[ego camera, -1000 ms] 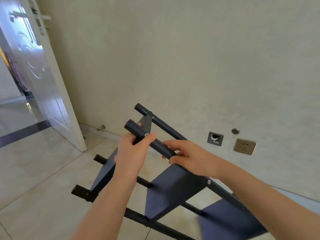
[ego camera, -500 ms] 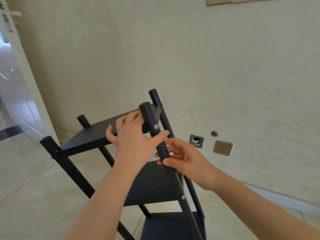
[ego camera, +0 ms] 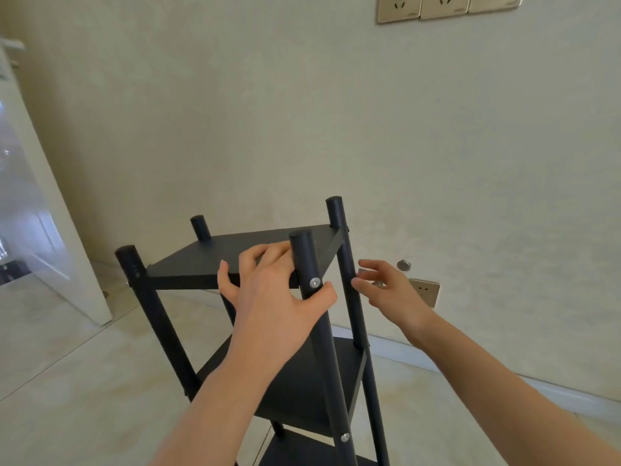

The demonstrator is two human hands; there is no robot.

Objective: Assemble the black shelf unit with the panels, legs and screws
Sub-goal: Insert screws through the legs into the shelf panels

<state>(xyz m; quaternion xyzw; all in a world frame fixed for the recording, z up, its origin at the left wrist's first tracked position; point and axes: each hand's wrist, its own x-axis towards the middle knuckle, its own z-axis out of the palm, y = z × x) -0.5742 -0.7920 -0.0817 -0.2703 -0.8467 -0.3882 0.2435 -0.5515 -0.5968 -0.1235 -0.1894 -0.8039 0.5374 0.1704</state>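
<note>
L hand (ego camera: 268, 297) grips shelf unit (ego camera: 255, 260) at top panel w/ thumb round near leg (ego camera: 311, 290); R hand (ego camera: 389, 290) open, fingertips beside far leg (ego camera: 346, 264).

Head view, close, downward toward wall (ego camera: 302, 129)

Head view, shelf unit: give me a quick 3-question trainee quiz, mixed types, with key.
1. True or false: the shelf unit lies flat on the floor.
2. Which hand grips the near leg at the top panel: A left hand, B right hand?
3. Fill in: the right hand's fingers are spread ____, beside the far right leg.

Key: 1 false, it stands upright. 2 A. 3 open.
</note>
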